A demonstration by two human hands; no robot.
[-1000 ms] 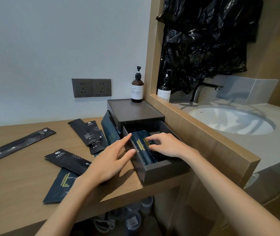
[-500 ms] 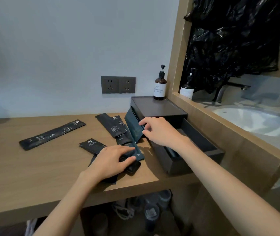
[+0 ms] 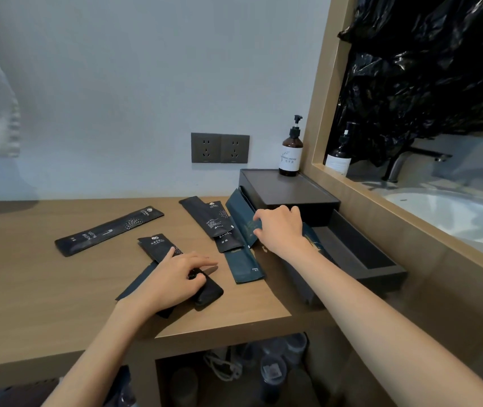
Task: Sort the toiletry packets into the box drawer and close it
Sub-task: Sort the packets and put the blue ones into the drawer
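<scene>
1. Box [image 3: 287, 190], dark and flat, sits at the back of the wooden surface [image 3: 28, 289], with a brown pump bottle [image 3: 291, 154] standing on the box's far right corner.
2. The drawer [image 3: 381, 273] is pulled way out of the box front, toward the camera. A stowed teal packet [image 3: 316, 245] lies along the drawer's left side (the forearm covers most of it, so I can't give a count).
3. At the box's front left corner, the right hand [image 3: 279, 227] has its fingers curled over the leaning teal packet [image 3: 241, 212] with the thumb on its face, so it's gripping it. That packet is propped up against the box's left side.
4. A flat teal packet [image 3: 244, 267] lies on the surface in front of the box, just left of the drawer.
5. A few black packets [image 3: 208, 218] overlap in a little pile just left of the box, and the BRUSH packet [image 3: 227, 239] is the nearest of them.
6. Further left of the box and nearer the camera, the left hand [image 3: 172, 277] lies on top of a black logo packet [image 3: 158, 245]. Its fingers are loosely spread and pressing down, not wrapped around anything. Another dark packet [image 3: 137, 284] pokes out underneath.
7. The long toothbrush packet [image 3: 108, 230] lies on its own, well left of the box, at an angle.
8. The wall sockets [image 3: 219, 148] are behind the box, a bit to its left. The sink [image 3: 454, 212] is to the box's right, past the wooden frame.
</scene>
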